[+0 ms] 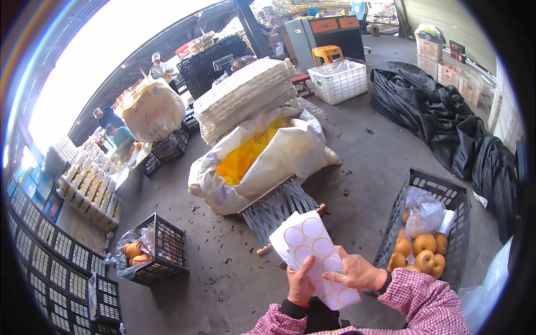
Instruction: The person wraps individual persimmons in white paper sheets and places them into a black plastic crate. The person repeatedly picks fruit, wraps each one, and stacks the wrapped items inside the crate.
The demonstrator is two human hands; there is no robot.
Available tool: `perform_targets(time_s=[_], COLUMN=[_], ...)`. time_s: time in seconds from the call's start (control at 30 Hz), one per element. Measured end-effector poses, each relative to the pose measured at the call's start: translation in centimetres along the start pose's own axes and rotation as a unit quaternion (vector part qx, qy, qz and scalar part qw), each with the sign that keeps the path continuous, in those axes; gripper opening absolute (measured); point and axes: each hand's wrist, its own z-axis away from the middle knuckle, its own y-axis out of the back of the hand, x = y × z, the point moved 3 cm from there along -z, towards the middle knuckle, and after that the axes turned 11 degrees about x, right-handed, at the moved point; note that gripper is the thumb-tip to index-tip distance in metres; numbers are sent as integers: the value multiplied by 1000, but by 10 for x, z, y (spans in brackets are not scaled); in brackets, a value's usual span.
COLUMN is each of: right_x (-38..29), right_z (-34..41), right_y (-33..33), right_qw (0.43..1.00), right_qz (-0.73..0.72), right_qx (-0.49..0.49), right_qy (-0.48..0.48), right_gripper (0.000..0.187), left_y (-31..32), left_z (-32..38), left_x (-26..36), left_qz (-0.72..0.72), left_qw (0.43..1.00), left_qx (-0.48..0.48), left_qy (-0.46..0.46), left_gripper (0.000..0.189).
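A small stack of white sheets of round stickers (315, 247) with yellowish rims is held in front of me, its upper sheets fanned slightly apart. My left hand (300, 281) grips the left edge with the thumb on top. On the right edge, my right hand (355, 271) pinches the sheets, its thumb lying across the stickers. Beyond them stands a low folding stool (278, 205) with a grey woven-strap seat, partly covered by the sheets. To my right, a black plastic crate (454, 217) contains several yellow-brown round fruits (425, 260) and crumpled clear plastic bags (423, 213).
A white woven sack (293, 146) of yellow material (247, 155) stands beyond the stool. Left is a smaller black crate (167, 251) with bagged fruit. Stacked white crates (247, 92), a black tarp (431, 113) and an orange stool (326, 53) lie farther back. Several people work at far left.
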Motion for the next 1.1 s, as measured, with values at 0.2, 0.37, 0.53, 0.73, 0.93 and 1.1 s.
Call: perform_targets(time_s=[0.2,0.37,0.53,0.73,0.93,1.1], right_x=[-4,3,5,-33,-49,26], right_z=[-2,-12,-28,-117,-242,-281], right_y=[21,28,43,37,-25,-79], right_qw=[998,988,988,911,851,826], right_qz=[-27,-139,85,355,439,488], right_qx=[-35,-34,-105,-131,-146,-178], right_qy=[40,64,79,165,248,219], right_gripper=[45,41,30,18,16,22], left_y=[-2,-9,19,71,115,161], left_z=[18,24,14,-13,-79,-166], left_x=[-5,-3,21,50,92,58], left_qz=[-7,-46,39,-1,-184,-229], left_qw=[993,983,992,950,927,911], left_qx=[-49,-89,28,115,113,186], left_qy=[-111,-155,-119,-290,-308,-287], left_gripper=[49,58,56,81,78,83])
